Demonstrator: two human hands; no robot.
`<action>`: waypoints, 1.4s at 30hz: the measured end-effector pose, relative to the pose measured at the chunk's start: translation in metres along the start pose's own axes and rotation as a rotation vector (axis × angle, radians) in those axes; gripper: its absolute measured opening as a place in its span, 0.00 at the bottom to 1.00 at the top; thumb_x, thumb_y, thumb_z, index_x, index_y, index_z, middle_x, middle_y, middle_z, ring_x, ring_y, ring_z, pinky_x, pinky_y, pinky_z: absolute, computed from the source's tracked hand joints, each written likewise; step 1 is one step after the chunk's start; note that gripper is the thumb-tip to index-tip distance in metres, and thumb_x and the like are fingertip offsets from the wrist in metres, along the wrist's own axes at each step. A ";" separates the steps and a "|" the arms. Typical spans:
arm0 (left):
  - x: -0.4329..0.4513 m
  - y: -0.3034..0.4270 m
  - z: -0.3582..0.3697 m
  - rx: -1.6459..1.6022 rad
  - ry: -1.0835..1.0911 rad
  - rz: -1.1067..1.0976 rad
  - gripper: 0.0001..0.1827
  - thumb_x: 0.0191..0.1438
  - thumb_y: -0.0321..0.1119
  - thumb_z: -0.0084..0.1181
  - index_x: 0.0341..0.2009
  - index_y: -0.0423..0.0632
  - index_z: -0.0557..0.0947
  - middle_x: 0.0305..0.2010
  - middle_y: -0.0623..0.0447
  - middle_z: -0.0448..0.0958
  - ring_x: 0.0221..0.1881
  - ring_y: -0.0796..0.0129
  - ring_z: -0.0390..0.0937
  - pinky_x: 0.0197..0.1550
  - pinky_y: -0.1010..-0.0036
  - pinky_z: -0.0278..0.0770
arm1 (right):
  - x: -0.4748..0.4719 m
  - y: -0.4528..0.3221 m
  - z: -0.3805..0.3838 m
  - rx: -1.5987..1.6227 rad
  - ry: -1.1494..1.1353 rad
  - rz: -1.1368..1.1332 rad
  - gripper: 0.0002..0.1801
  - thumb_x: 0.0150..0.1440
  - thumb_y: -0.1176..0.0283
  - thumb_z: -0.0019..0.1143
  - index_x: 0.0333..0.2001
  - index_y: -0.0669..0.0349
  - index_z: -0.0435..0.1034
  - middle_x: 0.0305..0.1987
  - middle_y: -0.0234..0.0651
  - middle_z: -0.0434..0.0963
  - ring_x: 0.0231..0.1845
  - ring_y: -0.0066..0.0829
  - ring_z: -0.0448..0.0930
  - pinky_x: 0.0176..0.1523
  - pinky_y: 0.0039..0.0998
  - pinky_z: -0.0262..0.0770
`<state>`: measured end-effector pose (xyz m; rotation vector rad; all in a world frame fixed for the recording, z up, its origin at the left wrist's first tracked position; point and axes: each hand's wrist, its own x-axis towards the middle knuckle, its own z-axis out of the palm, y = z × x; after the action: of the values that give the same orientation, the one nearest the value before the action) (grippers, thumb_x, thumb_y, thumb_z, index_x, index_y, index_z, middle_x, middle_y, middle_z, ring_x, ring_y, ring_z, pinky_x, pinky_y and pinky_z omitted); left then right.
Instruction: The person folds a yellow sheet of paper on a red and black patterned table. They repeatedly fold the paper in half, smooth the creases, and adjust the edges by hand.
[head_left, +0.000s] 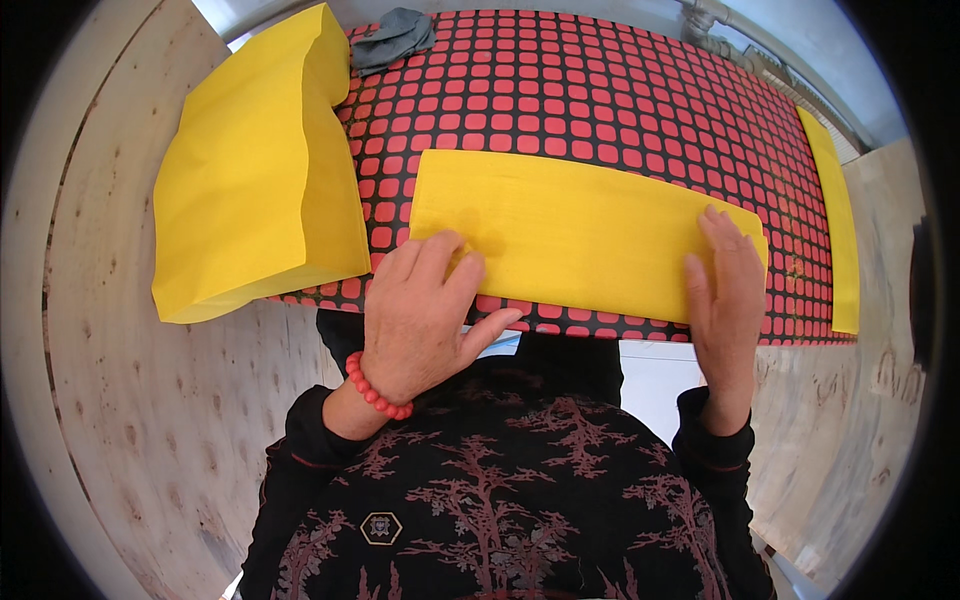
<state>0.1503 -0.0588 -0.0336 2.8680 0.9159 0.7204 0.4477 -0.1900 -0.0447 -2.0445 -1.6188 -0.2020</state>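
A long folded sheet of yellow paper (585, 232) lies across the front part of a table with a red-and-black checked cover (555, 75). My left hand (424, 307), with a red bead bracelet (375, 391) at its wrist, rests its bent fingertips on the sheet's left end; whether they pinch its edge I cannot tell. Flat over the right end lies my right hand (726, 292), its fingers pointing away from me and the thumb a little apart. Left of the sheet stands a large stack of yellow paper (240, 172), reaching over the table's left edge.
A crumpled grey cloth (394, 39) lies at the back left of the table. Another narrow yellow strip (832, 225) is at the right edge. Pipes (701, 22) run behind the table at the back right. Plywood panels (150, 300) flank the table.
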 end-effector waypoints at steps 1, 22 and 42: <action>-0.001 0.000 -0.001 0.008 -0.012 -0.006 0.27 0.47 0.51 0.75 0.41 0.43 0.81 0.45 0.47 0.76 0.43 0.51 0.74 0.44 0.62 0.74 | 0.000 -0.003 0.002 -0.011 -0.015 -0.002 0.23 0.65 0.70 0.59 0.63 0.64 0.72 0.68 0.45 0.75 0.71 0.48 0.72 0.77 0.49 0.58; 0.062 0.017 0.050 -0.177 -0.128 0.114 0.46 0.59 0.60 0.61 0.72 0.40 0.67 0.78 0.32 0.56 0.79 0.37 0.52 0.77 0.44 0.50 | 0.003 0.004 0.012 0.011 -0.065 -0.052 0.29 0.60 0.66 0.67 0.64 0.64 0.71 0.74 0.46 0.70 0.75 0.48 0.68 0.76 0.45 0.60; 0.010 0.003 0.022 0.042 -0.263 -0.024 0.49 0.59 0.56 0.62 0.75 0.39 0.62 0.80 0.32 0.52 0.81 0.40 0.49 0.79 0.43 0.41 | 0.016 -0.079 0.058 0.071 0.041 -0.197 0.28 0.62 0.60 0.61 0.62 0.64 0.72 0.69 0.53 0.70 0.74 0.50 0.66 0.75 0.52 0.58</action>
<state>0.1686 -0.0540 -0.0484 2.8885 0.9352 0.3135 0.3659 -0.1363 -0.0633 -1.8165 -1.7758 -0.2512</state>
